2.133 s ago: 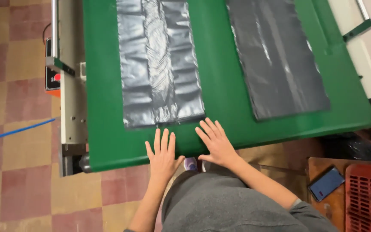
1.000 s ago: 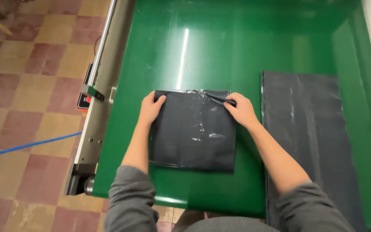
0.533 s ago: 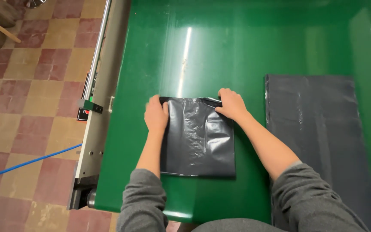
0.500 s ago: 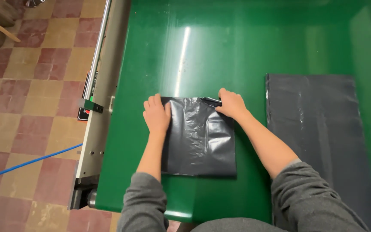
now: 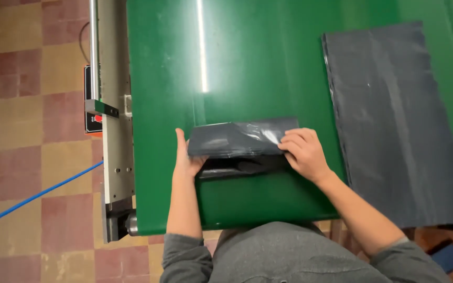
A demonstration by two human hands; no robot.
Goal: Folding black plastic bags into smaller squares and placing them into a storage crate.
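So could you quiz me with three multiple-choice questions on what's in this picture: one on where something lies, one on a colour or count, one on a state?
1. Where does the flat unfolded dark bag lie?
A. On the floor
B. On the green table, to the right of the folded one
C. Under the person's left arm

2. What colour is the table top?
A. Green
B. White
C. Red

3. What state is the folded bag in?
A. Rolled into a ball
B. Hanging off the edge
C. Folded into a narrow band, held at both ends

Answers:
1 B, it lies spread out to the right.
2 A, the surface is plainly green.
3 C, the left hand and the right hand hold its ends.
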